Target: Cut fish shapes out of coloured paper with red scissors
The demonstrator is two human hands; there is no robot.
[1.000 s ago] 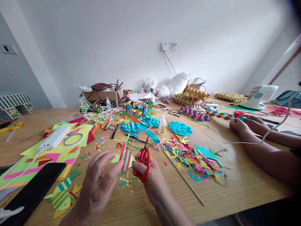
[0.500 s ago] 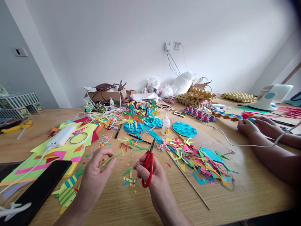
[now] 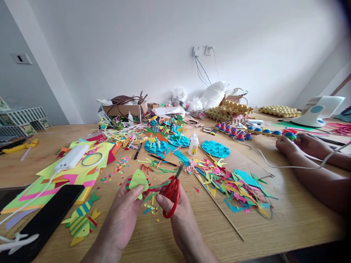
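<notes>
Turned from edge-on to face the camera since half a second ago, the green paper fish (image 3: 138, 181) now shows its plain side, with red strip ends jutting past the edges. It is held above the worktop (image 3: 208, 244), the left hand (image 3: 124, 201) gripping it with the thumb pressed on its face. Just beside it, the right hand (image 3: 177, 208) has its grip closed around red-handled scissors (image 3: 172, 188), blades pointing up and away; a green strip reaches to its fingertips, though I cannot tell whether they pinch it.

Below lie small clippings (image 3: 149, 210) on the wood-grained worktop. To the left are striped paper fish (image 3: 82, 227), a black flat device (image 3: 49, 219) and coloured sheets (image 3: 76, 179); to the right, a wooden stick (image 3: 219, 207) beside a scrap heap (image 3: 244, 191). Farther back stand a glue bottle (image 3: 193, 145) and a blue egg-tray piece (image 3: 215, 149), then stacked egg trays (image 3: 229, 109) near a pale wall (image 3: 123, 44) with sockets (image 3: 196, 51). At far right, a co-worker's hands (image 3: 287, 145) are at a painted egg-tray strip (image 3: 265, 131).

Compared with the earlier frame, the glue bottle, stick and scrap heap have stayed put.
</notes>
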